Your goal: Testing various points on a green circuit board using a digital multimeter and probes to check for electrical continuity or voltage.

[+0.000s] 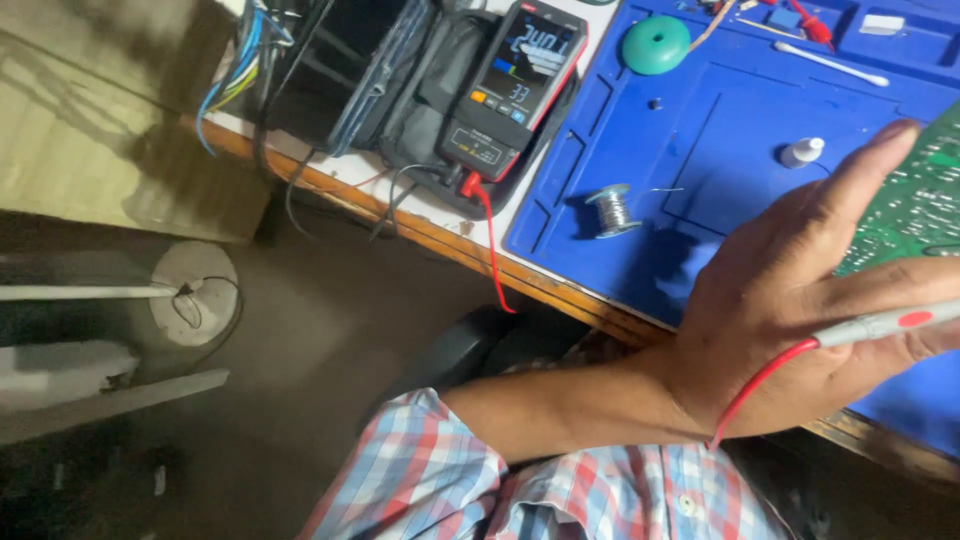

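the left hand [800, 300] holds a green circuit board [915, 200], fingers [860, 170] pressed together and laid flat along its near face. a grey probe with a red lead [880, 325] crosses just below those fingers; what grips it is out of frame, as is the right hand. probing likely goes best with the board braced steady and the multimeter [515, 75], well beyond the fingertips, kept readable.

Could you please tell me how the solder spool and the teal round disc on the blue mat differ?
The solder spool is small, silver-grey and wound with wire, a loose end trailing off to its right; the teal round disc is larger, smooth and plain-coloured, with a small dimple at its centre. The spool sits near the mat's front edge, the disc farther back near the multimeter. Both are round and rest on the blue mat, untouched by any hand.
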